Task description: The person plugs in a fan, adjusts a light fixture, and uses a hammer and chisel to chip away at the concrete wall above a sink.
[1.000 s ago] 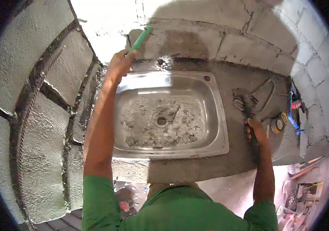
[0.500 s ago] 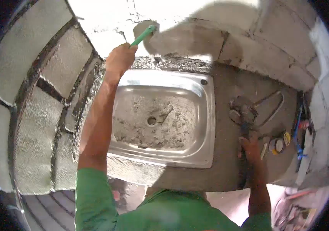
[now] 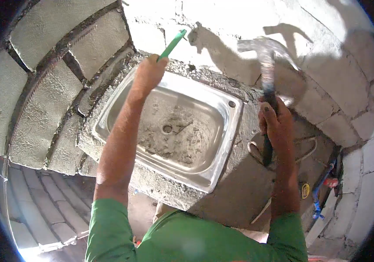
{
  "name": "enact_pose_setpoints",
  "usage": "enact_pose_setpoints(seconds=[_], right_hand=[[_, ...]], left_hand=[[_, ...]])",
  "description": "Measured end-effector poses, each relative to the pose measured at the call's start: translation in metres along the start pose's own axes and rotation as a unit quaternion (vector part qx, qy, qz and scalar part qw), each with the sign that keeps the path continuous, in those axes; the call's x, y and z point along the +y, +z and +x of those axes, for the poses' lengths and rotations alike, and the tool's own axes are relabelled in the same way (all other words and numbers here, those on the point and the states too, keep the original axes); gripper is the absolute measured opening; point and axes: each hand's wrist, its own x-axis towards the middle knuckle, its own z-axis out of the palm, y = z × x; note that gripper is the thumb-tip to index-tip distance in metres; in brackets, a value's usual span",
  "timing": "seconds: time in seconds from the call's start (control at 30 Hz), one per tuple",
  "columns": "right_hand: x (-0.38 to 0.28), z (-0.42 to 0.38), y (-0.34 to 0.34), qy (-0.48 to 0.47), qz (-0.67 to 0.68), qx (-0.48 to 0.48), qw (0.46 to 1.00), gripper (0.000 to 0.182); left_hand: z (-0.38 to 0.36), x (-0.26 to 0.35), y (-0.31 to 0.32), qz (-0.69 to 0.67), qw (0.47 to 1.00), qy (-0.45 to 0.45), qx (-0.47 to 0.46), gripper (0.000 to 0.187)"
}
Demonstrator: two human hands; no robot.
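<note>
My left hand (image 3: 148,74), over the sink's upper left edge, is closed around a slim green stick-like tool (image 3: 173,45). The tool's far end points up and right toward the brightly lit block wall (image 3: 147,37). A claw hammer (image 3: 266,65) is held up in my right hand (image 3: 276,118), its fingers wrapped round the dark handle and its metal head uppermost. Between my arms lies a steel sink (image 3: 235,126) set in the counter, with grey mortar debris (image 3: 169,144) scattered over its basin. The hammer's shadow falls on the wall behind it.
At the right of the counter (image 3: 222,192) lie a looped cord or hose (image 3: 309,150), a yellow roll (image 3: 306,190) and a blue item (image 3: 319,201). Rough block walls close in on the left (image 3: 42,126) and right (image 3: 357,174).
My right hand has lifted the hammer from the counter up beside the sink. My left hand still holds the green tool near the wall. The view has turned.
</note>
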Motion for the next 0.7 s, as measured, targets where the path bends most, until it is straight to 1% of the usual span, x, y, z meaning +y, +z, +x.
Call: enact_pose_setpoints(seconds=[0.03,0.07,0.1,0.13,0.17,0.2,0.23,0.27,0.33,0.4,0.47,0.53,0.57,0.63,0.67,0.7], right_hand=[[-0.001,0.01,0.003,-0.013,-0.029,-0.009,0.999,0.028],[-0.003,0.02,0.006,-0.018,-0.032,-0.012,0.999,0.028],[-0.006,0.03,0.01,-0.01,-0.018,-0.038,0.999,0.029],[-0.008,0.038,0.016,0.0,-0.006,-0.064,0.998,0.03],[-0.012,0.043,0.03,0.007,0.006,-0.002,1.0,0.029],[-0.012,0.051,0.033,0.006,0.0,-0.008,1.0,0.029],[-0.011,0.059,0.036,-0.05,-0.007,-0.018,0.999,0.028],[-0.009,0.066,0.04,-0.106,-0.011,-0.028,0.994,0.027],[-0.012,0.078,0.045,-0.109,0.002,-0.037,0.993,0.025],[-0.02,0.085,0.049,-0.126,-0.007,-0.026,0.992,0.025],[-0.021,0.097,0.052,-0.127,0.004,-0.02,0.992,0.027],[-0.025,0.109,0.052,-0.15,-0.022,-0.008,0.988,0.028],[-0.026,0.116,0.053,-0.187,-0.035,-0.016,0.982,0.023],[-0.035,0.115,0.054,-0.182,-0.016,-0.007,0.983,0.023],[-0.042,0.114,0.056,-0.178,0.001,0.004,0.984,0.024],[-0.045,0.111,0.058,-0.187,0.016,0.017,0.982,0.024]], left_hand=[[0.002,-0.007,0.012,-0.014,1.0,0.001,-0.012,0.044],[-0.003,-0.001,0.014,-0.03,0.999,0.002,-0.024,0.045],[-0.007,0.005,0.019,-0.024,0.999,-0.028,-0.011,0.044],[-0.005,0.007,0.026,0.005,1.0,0.005,0.023,0.042],[-0.003,0.008,0.031,0.01,0.999,0.008,0.035,0.041],[-0.002,0.009,0.037,0.016,0.999,0.01,0.046,0.04],[0.001,0.011,0.039,0.012,0.999,0.004,0.047,0.04],[0.006,0.014,0.04,0.039,0.998,0.006,0.048,0.039],[0.018,0.019,0.034,0.068,0.996,0.007,0.05,0.039],[0.027,0.024,0.029,0.115,0.992,0.032,0.044,0.039],[0.037,0.028,0.021,0.126,0.991,0.024,0.032,0.039],[0.047,0.026,0.012,0.123,0.992,0.032,-0.01,0.039],[0.052,0.024,0.009,0.125,0.992,0.032,-0.01,0.039],[0.057,0.02,0.006,0.146,0.985,0.066,-0.057,0.04],[0.056,0.018,0.007,0.148,0.985,0.067,-0.059,0.04],[0.052,0.014,0.011,0.134,0.989,0.05,-0.032,0.04]])
